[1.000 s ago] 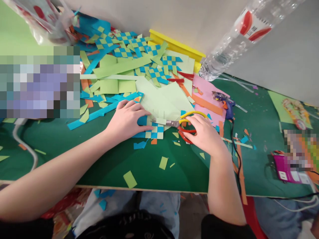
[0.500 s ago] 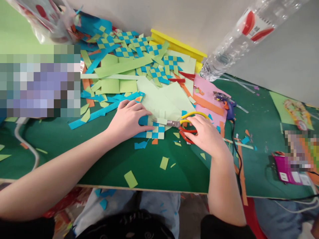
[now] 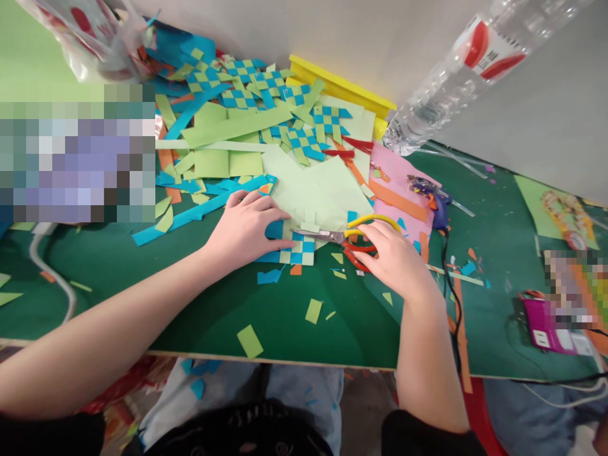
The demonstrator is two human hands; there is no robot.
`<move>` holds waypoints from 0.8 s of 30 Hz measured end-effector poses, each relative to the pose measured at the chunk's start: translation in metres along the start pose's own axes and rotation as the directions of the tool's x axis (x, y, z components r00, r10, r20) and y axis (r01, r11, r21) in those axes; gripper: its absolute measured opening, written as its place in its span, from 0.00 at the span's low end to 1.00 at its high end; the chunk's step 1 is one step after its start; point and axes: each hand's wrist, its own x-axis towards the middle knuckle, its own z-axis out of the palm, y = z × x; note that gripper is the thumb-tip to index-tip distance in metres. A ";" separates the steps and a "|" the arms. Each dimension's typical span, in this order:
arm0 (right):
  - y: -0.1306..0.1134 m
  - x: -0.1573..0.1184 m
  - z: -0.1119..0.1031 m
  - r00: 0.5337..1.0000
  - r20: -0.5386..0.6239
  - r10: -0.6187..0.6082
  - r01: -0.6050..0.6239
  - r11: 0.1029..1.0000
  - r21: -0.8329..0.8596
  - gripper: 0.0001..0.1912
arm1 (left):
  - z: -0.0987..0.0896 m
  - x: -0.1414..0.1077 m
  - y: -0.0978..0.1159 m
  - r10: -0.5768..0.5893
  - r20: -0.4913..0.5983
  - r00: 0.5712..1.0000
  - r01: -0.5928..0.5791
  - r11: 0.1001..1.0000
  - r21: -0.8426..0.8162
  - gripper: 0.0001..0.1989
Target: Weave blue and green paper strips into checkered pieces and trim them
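Note:
My left hand (image 3: 249, 228) presses a blue and pale green woven paper piece (image 3: 301, 249) against the green table, thumb and fingers around its left part. In my right hand (image 3: 387, 256) are scissors (image 3: 335, 236) with yellow and red handles, fingers in the loops. The blades point left and lie along the upper edge of the woven piece, nearly closed. A small pale green strip (image 3: 310, 227) sits just above the blades. Behind the hands lie pale green sheets (image 3: 327, 183).
Woven paper fish (image 3: 237, 98) and strips pile up at the back. A clear bottle (image 3: 441, 82), a yellow holder (image 3: 342, 82) and a purple glue gun (image 3: 441, 209) with a black cord stand or lie to the right. Scraps (image 3: 249, 342) dot the table (image 3: 199, 329).
The scissor blades show more fully, now in front of the small green strip, which sits slightly higher. Both hands have hardly moved.

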 end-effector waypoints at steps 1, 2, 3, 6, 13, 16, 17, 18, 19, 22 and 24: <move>0.000 0.000 0.000 1.000 -0.002 0.001 -0.001 1.000 0.005 0.16 | 0.000 0.000 0.000 0.002 0.000 1.000 -0.002 1.000 -0.002 0.23; 0.000 -0.001 0.000 1.000 -0.008 0.002 -0.002 1.000 0.011 0.16 | 0.001 0.000 -0.001 0.004 -0.002 1.000 -0.004 1.000 -0.003 0.24; 0.001 -0.001 0.000 1.000 -0.015 0.002 -0.001 1.000 0.019 0.16 | 0.001 0.000 -0.001 0.005 -0.005 1.000 -0.005 1.000 -0.003 0.24; 0.002 -0.002 0.001 0.999 -0.042 0.017 -0.015 0.998 0.057 0.17 | 0.001 0.000 -0.001 0.007 -0.006 1.000 -0.007 1.000 0.000 0.23; 0.007 -0.003 0.003 0.960 -0.236 0.148 -0.140 0.989 0.050 0.19 | -0.001 -0.001 0.000 0.006 -0.012 1.000 -0.006 1.000 -0.009 0.23; 0.009 -0.002 0.003 0.915 -0.344 0.212 -0.206 0.977 0.055 0.18 | -0.004 -0.001 -0.005 -0.005 -0.041 0.999 0.004 1.000 -0.016 0.20; 0.009 -0.002 0.004 0.898 -0.380 0.221 -0.214 0.975 0.061 0.17 | -0.005 -0.001 -0.008 -0.011 -0.057 0.998 0.010 1.000 -0.017 0.18; 0.010 -0.002 0.004 0.882 -0.412 0.229 -0.222 0.973 0.065 0.16 | -0.006 -0.002 -0.011 -0.024 -0.078 0.997 0.023 1.000 -0.009 0.16; 0.010 -0.001 0.004 0.866 -0.438 0.240 -0.234 0.970 0.069 0.16 | -0.007 -0.002 -0.013 -0.036 -0.098 0.995 0.036 0.999 0.004 0.14; 0.012 -0.002 0.007 0.839 -0.463 0.284 -0.285 0.956 0.070 0.18 | -0.010 -0.003 -0.018 -0.050 -0.123 0.991 0.055 0.998 0.032 0.13; 0.012 -0.002 0.009 0.844 -0.439 0.310 -0.321 0.946 0.049 0.23 | -0.011 -0.003 -0.019 -0.036 -0.101 0.994 0.040 0.999 0.037 0.14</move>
